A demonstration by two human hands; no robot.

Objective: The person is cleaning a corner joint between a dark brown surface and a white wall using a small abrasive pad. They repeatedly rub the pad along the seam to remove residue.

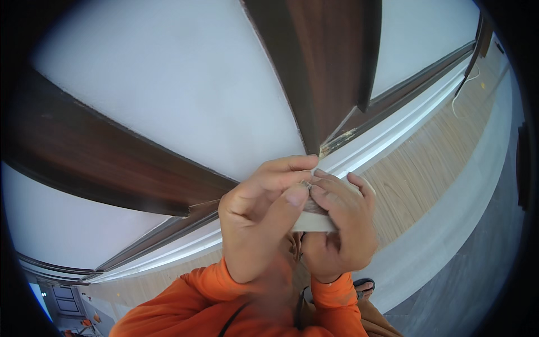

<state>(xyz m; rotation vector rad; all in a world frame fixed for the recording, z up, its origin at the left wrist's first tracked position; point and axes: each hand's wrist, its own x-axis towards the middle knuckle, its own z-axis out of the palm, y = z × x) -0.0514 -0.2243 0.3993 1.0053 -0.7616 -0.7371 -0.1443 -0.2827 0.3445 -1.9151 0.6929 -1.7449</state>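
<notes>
Both hands meet in front of me, over a small flat thing (316,222) with a pale band and a brownish, fibrous-looking upper part. It may be a flat brush; the fingers hide most of it. My left hand (257,206) pinches its upper end between thumb and fingers. Around its right side curls my right hand (347,223), fingertips touching the same upper end. Just beyond the fingertips, a dark brown wooden upright (324,54) meets a bottom rail, where the corner (337,142) shows a pale, chipped-looking patch.
White panels (181,84) fill the spaces between the dark wood pieces. A second dark wood upright (105,147) stands at left. Below runs a white baseboard (370,153) above wood-look flooring (412,181). A white cable (457,99) lies at far right. A sandalled foot (364,286) shows below.
</notes>
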